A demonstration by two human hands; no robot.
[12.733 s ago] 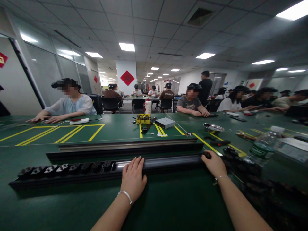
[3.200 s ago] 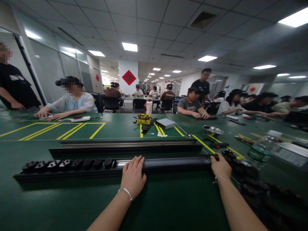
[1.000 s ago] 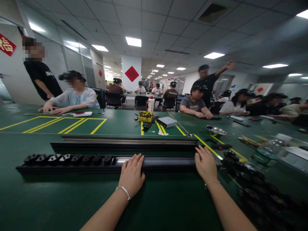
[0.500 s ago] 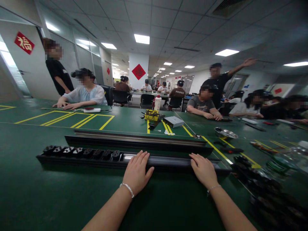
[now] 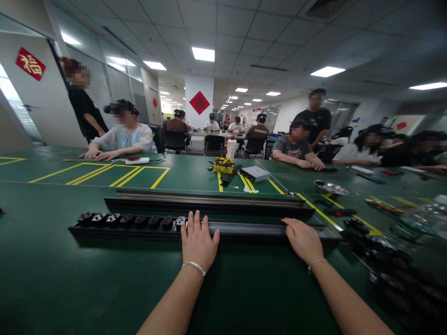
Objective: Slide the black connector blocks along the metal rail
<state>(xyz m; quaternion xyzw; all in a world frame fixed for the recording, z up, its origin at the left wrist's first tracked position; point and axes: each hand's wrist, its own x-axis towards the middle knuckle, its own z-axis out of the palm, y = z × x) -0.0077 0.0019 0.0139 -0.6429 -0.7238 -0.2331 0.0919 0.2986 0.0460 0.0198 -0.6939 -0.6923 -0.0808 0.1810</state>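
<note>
A long black channel (image 5: 244, 236) lies crosswise on the green table in front of me. In its left part sits a row of several small black blocks (image 5: 140, 220), some with pale tops. My left hand (image 5: 199, 239) rests on the channel with its fingers spread, the fingertips beside the rightmost block. Farther right, my right hand (image 5: 304, 239) lies over the channel's edge, fingers stretched out and held close together, the thumb largely hidden. Neither hand grips anything that I can see. A second black rail (image 5: 209, 204) lies just behind, parallel to the channel.
A pile of dark parts (image 5: 394, 274) and a clear plastic bottle (image 5: 408, 228) are at the right. Farther back are a metal bowl (image 5: 330, 187), a grey box (image 5: 255, 174) and a yellow holder with cables (image 5: 223, 165). Several people sit or stand around the tables.
My left hand has shifted left along the channel, closer to the rightmost block, with its fingers more spread. The standing person at the back right has lowered a raised arm. The view has shifted slightly.
</note>
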